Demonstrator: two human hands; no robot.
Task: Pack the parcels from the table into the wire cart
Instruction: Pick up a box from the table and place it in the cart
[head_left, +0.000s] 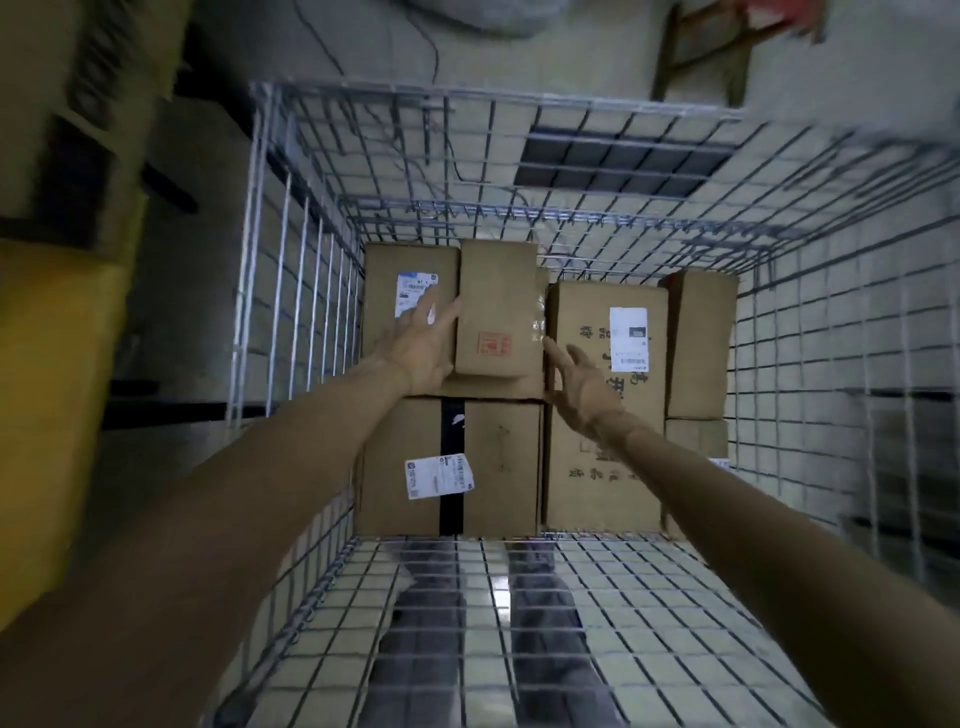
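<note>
I look down into the wire cart, which holds several cardboard parcels. A small brown box with a red stamp sits on top of the others near the cart's middle. My left hand lies flat against the small box's left side, fingers straight. My right hand hovers just right of the box with fingers spread, not clearly touching it. Beneath lie a labelled box at the back left, a box with black tape and a long printed box.
Another parcel stands at the cart's right side. The near wire wall is below my arms, with my legs visible through it. A yellow object is at the left, a wooden stool at the far back.
</note>
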